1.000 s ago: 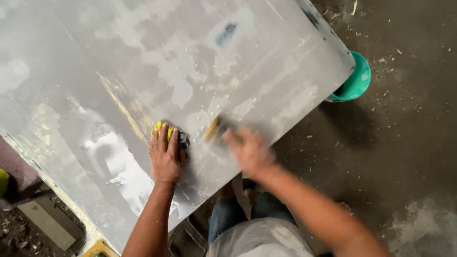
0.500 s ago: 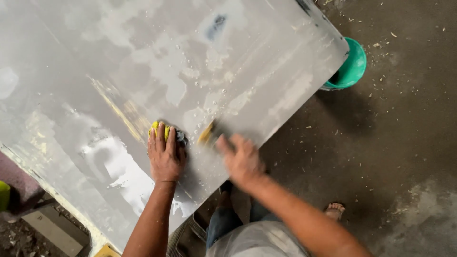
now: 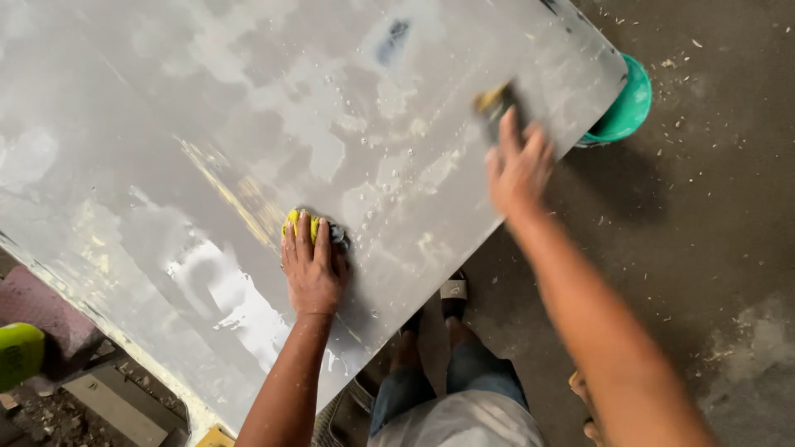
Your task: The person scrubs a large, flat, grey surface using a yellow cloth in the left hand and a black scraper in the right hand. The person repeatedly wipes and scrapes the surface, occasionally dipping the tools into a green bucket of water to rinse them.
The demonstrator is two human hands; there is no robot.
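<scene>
Wet-sanding the grey panel (image 3: 248, 124): left hand (image 3: 313, 269) presses flat on a yellow sponge (image 3: 300, 223); right hand (image 3: 517, 165) clamps a sanding block (image 3: 493, 103) near the edge. Next stroke needs even pressure.

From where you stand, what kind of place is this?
Probably a body-repair or sanding workshop: a large grey panel, wet and patchy, lies over a dusty concrete floor, with a green bucket beside it.

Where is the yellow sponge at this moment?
In the head view, the yellow sponge lies under the left hand on the wet grey panel, left of the right hand.
</scene>
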